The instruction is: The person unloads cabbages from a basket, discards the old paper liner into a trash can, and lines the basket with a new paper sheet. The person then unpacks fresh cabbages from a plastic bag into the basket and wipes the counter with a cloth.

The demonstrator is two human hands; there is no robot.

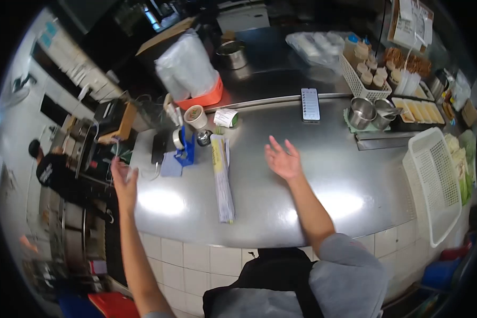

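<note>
My right hand (284, 160) is held palm up over the steel table (265, 206), its fingers spread and nothing in it. Off the table's left edge, my left hand (124, 183) is raised with thumb and fingers apart, and I see nothing held in it. Between the hands lies a long folded bundle of printed paper (223, 183). A blue tape dispenser (185, 152) with a roll of tape stands nearer the left hand, beside a light blue pad (171, 164). Beyond the right hand, a phone (310, 105) with a lit screen lies at the table's back.
At the back left, an orange-red basket (202, 96) holds plastic bags, beside a white tub (195, 116). On the right are metal pots (362, 112), a white basket of bottles (350, 74) and a large white crate (433, 180). A person in black (63, 175) stands far left.
</note>
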